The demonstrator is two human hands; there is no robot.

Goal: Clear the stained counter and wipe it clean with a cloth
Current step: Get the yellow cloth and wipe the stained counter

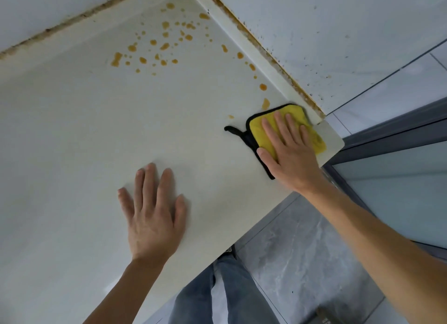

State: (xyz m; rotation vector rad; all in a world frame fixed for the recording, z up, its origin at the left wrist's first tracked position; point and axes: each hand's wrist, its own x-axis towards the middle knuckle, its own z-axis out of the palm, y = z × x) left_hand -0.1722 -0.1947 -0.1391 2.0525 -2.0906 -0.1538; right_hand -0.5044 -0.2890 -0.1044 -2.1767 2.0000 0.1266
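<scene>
A cream counter [79,135] fills most of the view. Orange-yellow stain drops [159,43] are scattered near its far corner, and a few more run along the right edge down to a larger drop [265,103]. A yellow cloth [260,130] with a black border and a black loop lies flat at the counter's right end. My right hand [287,152] presses flat on the cloth, fingers spread. My left hand [152,212] rests palm down on bare counter near the front edge and holds nothing.
A raised cream backsplash strip [251,45] with a brown, dirty seam borders the counter at the right, another at the back. Speckled pale wall tiles [338,33] rise behind it. Grey floor tiles [302,256], my jeans and a dark door frame [387,130] lie below right.
</scene>
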